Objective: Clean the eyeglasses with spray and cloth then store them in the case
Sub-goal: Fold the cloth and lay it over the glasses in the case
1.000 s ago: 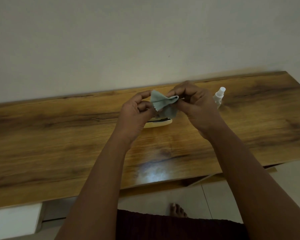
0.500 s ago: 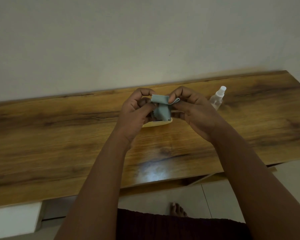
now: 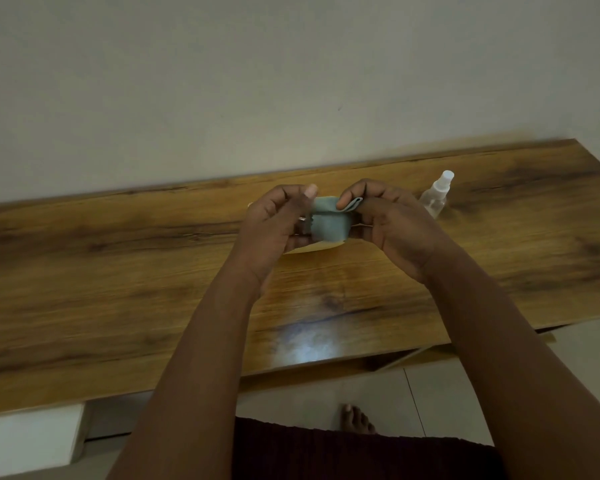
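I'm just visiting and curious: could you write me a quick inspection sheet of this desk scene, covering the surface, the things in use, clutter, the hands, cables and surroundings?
Surface: wooden table, glossy, with a light glare near its front edge.
Job's things: blue-grey cloth held above the table; clear spray bottle upright at the right; a pale case mostly hidden beneath the hands; eyeglasses not clearly visible.
Clutter: nothing seen.
Hands: left hand and right hand both pinch the cloth.
Cables: nothing seen.
Surroundings: plain wall behind; tiled floor, a bare foot and a white box below.
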